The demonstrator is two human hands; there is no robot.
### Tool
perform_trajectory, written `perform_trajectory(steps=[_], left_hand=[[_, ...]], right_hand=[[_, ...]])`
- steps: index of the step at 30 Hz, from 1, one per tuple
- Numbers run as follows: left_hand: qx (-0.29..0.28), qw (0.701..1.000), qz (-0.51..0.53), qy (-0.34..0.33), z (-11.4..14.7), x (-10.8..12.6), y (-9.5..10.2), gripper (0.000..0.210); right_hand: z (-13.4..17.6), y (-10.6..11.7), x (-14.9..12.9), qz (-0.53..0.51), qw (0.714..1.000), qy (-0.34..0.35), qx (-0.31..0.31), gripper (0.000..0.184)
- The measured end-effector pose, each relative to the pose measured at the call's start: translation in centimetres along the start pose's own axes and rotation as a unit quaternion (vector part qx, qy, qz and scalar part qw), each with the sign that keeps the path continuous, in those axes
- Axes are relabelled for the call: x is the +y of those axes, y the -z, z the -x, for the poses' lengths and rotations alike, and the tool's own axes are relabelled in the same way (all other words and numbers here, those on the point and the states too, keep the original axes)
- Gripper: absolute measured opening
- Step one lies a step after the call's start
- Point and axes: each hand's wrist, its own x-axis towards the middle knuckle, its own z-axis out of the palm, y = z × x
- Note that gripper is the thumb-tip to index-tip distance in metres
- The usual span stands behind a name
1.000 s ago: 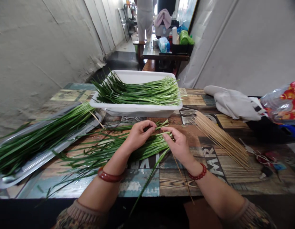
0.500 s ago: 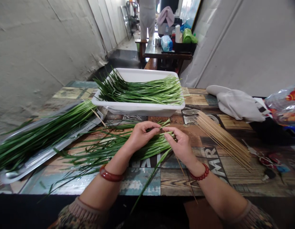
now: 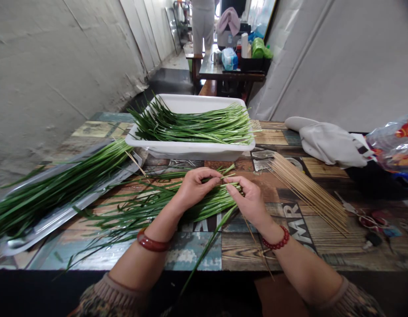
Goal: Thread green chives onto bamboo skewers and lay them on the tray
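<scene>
My left hand (image 3: 199,187) is closed in a pinch on the pale end of a garlic chive above a loose pile of chives (image 3: 147,211) on the table. Almost touching it, my right hand (image 3: 245,196) is also pinched, with a thin bamboo skewer (image 3: 264,260) running from beneath it past the table's front edge. The exact contact between fingertips, skewer and chive is too small to make out. One long chive (image 3: 204,248) hangs off the front edge between my forearms. To the right of my right hand lies a bundle of bamboo skewers (image 3: 305,193).
Behind my hands stands a white plastic tub (image 3: 191,150) of chives. On the left, a clear tray (image 3: 72,220) holds more chives, with skewer ends sticking out. A light cap (image 3: 329,143), keys (image 3: 372,240) and a plastic bag (image 3: 395,143) lie right. A person (image 3: 203,26) stands far back.
</scene>
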Motion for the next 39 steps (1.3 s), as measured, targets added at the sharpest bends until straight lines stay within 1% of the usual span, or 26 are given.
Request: perform_trajectory(steps=[10, 15, 23, 26, 39], left_hand=[[-0.001, 1.000, 0.011, 0.013, 0.04, 0.24, 0.06, 0.016], [-0.001, 1.000, 0.016, 0.016, 0.07, 0.25, 0.08, 0.016], [-0.008, 0.999, -0.023, -0.032, 0.02, -0.09, 0.09, 0.016], [-0.008, 0.999, -0.032, -0.040, 0.00, -0.01, 0.08, 0.016], [-0.021, 1.000, 0.005, -0.018, 0.04, -0.28, -0.04, 0.015]], right_hand=[[0.00, 0.03, 0.06, -0.001, 1.000, 0.003, -0.004, 0.022], [0.03, 0.04, -0.05, 0.006, 1.000, 0.015, -0.002, 0.021], [-0.07, 0.06, 0.04, 0.004, 1.000, 0.018, -0.002, 0.019], [-0.08, 0.08, 0.09, 0.002, 1.000, 0.013, -0.004, 0.019], [-0.03, 0.11, 0.36, 0.022, 0.999, 0.023, -0.003, 0.016]])
